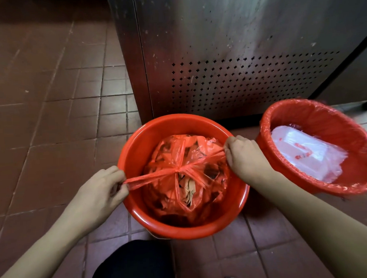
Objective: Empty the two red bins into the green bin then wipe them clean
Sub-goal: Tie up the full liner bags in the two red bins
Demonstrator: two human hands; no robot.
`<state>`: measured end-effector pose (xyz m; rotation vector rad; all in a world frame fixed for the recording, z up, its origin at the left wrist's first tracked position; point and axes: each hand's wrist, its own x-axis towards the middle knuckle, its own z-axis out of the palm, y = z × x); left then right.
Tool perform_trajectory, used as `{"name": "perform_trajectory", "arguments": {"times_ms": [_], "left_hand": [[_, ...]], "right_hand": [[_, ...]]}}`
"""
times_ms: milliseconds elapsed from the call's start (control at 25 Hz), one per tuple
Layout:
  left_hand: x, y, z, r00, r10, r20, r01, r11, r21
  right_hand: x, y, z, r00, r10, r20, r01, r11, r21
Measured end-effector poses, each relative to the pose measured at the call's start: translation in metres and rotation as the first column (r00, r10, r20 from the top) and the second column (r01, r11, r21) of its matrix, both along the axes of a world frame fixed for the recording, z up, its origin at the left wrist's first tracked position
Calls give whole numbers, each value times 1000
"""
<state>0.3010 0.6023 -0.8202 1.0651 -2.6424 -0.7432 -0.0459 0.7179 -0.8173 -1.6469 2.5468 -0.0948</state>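
Reddish-brown floor tiles (53, 126) spread out beneath you, with a stainless steel cabinet (238, 53) standing at the back, its lower panel punched with rows of small vent holes and speckled with splashes; just in front of that cabinet sit your two red bins, side by side and nearly touching; the near red bin (131, 153) is directly below you and holds a red plastic bag (186, 180) stuffed with crumpled waste, its top gathered into a knot at the middle with two twisted tails stretched out to either side; your left hand (101, 189) is at the bin's left rim, fingers curled and pinching the left tail, which runs taut from the knot; your right hand (245, 155) is at the bin's right rim, closed in a fist around the right tail; both hands are well apart, each clamped on its own end of the bag; the second red bin (267, 119) stands to your right, tilted a little toward you, lined with a red liner (344, 133) folded over its rim and holding clear, whitish plastic packaging (308, 153) with red print; your dark-clothed knee (133, 263) shows at the bottom edge; you cannot see the green bin from here.
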Motion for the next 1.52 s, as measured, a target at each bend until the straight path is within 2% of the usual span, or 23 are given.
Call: {"name": "perform_trajectory", "arguments": {"times_ms": [40, 80, 120, 160, 200, 240, 280, 320, 360, 400, 440, 520, 560, 640, 720, 960, 1040, 1120, 1240, 1440, 1520], "left_hand": [[-6, 3, 9, 992, 37, -118, -29, 997, 71], [-17, 8, 20, 966, 90, -244, -38, 977, 209], [-32, 13, 28, 919, 168, -356, -13, 917, 399], [-50, 19, 30, 840, 295, -456, 48, 796, 603], [-69, 22, 27, 732, 472, -491, 113, 626, 772], [-85, 23, 21, 616, 652, -442, 152, 452, 879], [-98, 23, 17, 498, 794, -349, 179, 300, 937], [-107, 21, 12, 382, 889, -252, 206, 184, 961], [-112, 18, 7, 285, 943, -171, 234, 105, 967], [-115, 16, 4, 227, 965, -135, 238, 79, 968], [-116, 15, 2, 215, 966, -147, 211, 101, 972], [-119, 16, 3, 278, 923, -265, 99, 246, 964], [-120, 15, 3, 335, 877, -344, 32, 355, 935], [-118, 10, 2, 507, 736, -448, -92, 563, 821], [-112, 7, -2, 649, 610, -455, -120, 672, 731], [-95, 7, -10, 782, 459, -421, -76, 741, 667], [-97, 3, -15, 818, 419, -395, -87, 769, 634], [-103, 1, -18, 850, 384, -360, -112, 800, 589], [-112, 0, -20, 814, 448, -371, -124, 757, 641], [-123, 4, -17, 703, 564, -433, -84, 671, 737], [-129, 11, -10, 733, 491, -471, -4, 696, 718]], "right_hand": [[4, -3, 4, 992, -34, 124, 44, 996, -77], [11, -7, 10, 948, -76, 310, 122, 983, -134], [20, -12, 16, 849, -102, 518, 216, 962, -165], [31, -17, 21, 686, -104, 720, 322, 931, -172], [40, -22, 25, 459, -74, 885, 431, 890, -149], [49, -28, 28, 192, -23, 981, 517, 852, -81], [54, -33, 31, -53, 31, 998, 561, 828, 4], [57, -37, 33, -225, 77, 971, 586, 807, 71], [58, -42, 33, -316, 107, 943, 609, 785, 116], [58, -46, 31, -353, 118, 928, 628, 765, 142], [57, -50, 28, -352, 113, 929, 640, 753, 151], [54, -57, 21, -280, 88, 956, 644, 756, 118], [52, -60, 17, -224, 76, 972, 636, 767, 87], [47, -63, 7, -127, 43, 991, 620, 783, 46], [39, -60, -5, -82, 0, 997, 618, 784, 51], [23, -52, -23, -48, -90, 995, 622, 776, 100], [24, -50, -19, -4, -94, 996, 612, 787, 77], [26, -43, -11, 103, -63, 993, 585, 811, -9], [32, -36, 7, 281, 49, 959, 464, 868, -180], [45, -27, 41, 342, 206, 917, 338, 883, -325], [52, -24, 53, 411, 267, 871, 250, 886, -390]]}}
